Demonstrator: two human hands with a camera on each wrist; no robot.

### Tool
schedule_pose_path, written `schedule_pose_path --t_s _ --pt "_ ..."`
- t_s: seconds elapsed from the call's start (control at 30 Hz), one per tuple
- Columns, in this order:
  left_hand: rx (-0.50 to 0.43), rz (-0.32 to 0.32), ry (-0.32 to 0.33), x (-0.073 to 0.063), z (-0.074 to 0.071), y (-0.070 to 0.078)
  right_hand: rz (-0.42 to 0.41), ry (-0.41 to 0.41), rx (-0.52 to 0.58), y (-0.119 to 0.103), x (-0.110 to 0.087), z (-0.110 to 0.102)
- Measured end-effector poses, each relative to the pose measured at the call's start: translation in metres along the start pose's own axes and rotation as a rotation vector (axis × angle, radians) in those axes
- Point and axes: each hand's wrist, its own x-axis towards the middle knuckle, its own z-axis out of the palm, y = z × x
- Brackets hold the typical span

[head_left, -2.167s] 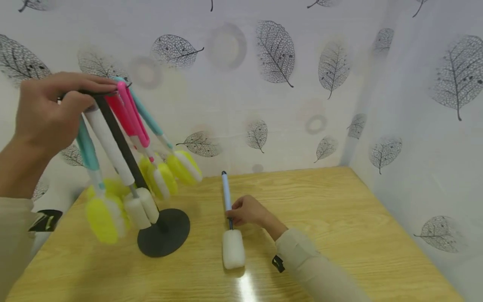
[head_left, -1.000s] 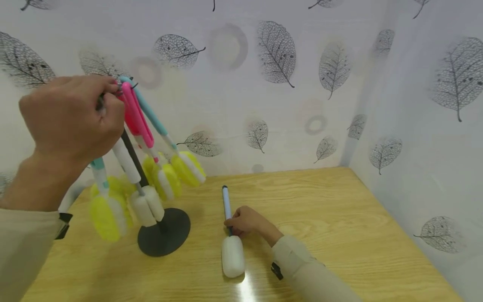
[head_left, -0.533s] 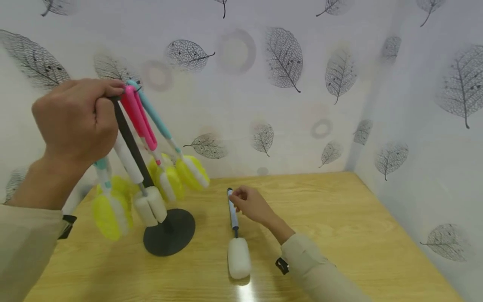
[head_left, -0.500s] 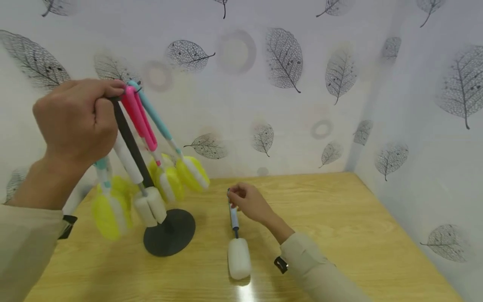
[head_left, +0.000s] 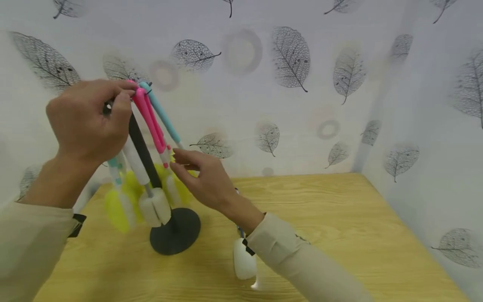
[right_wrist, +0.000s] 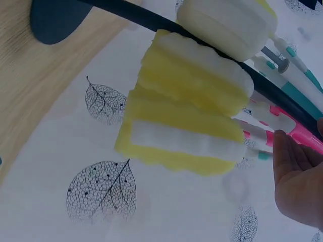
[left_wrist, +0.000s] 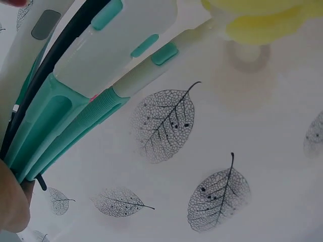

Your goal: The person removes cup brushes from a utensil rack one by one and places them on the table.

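My left hand [head_left: 90, 121] grips the top of a black stand [head_left: 145, 151] hung with several sponge cleaning brushes. Among them are pink-handled brushes [head_left: 151, 121], a light-blue-handled brush [head_left: 162, 113] and a white-handled brush [head_left: 136, 161]. Teal brush handles [left_wrist: 45, 121] hang close by the left hand in the left wrist view. My right hand [head_left: 207, 178] is beside the lower ends of the pink and light-blue handles, its thumb and fingers apart; whether it touches them I cannot tell. A white sponge brush [head_left: 244, 260] lies on the table, its handle mostly hidden by my right forearm.
The stand's round black base [head_left: 175, 230] rests on the wooden table [head_left: 320, 235]. Yellow-and-white sponge heads [right_wrist: 181, 141] hang around the pole. A leaf-patterned wall covering [head_left: 241, 105] rises behind the table and along the right side.
My right hand has left the brush lying on the table and moved left and up to the hanging brushes. My left hand keeps its hold on the stand's top. The view has shifted slightly.
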Motion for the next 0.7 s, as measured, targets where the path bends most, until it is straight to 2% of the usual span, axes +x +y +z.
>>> schedule_pose_path --t_s 0.2,0.37,0.53,0.7 --pt "-0.026 0.0 -0.002 0.0 0.004 0.005 0.159 0.032 0.056 -0.003 0.01 0.014" --pt "-0.035 -0.005 0.023 0.001 0.007 0.007 0.225 0.065 0.038 0.004 0.013 0.023" --pt "-0.015 -0.025 0.023 0.0 0.006 0.01 0.231 0.114 0.001 0.009 0.014 0.035" --pt "-0.009 -0.035 0.023 -0.001 0.005 0.01 0.18 0.149 0.045 0.012 0.012 0.039"
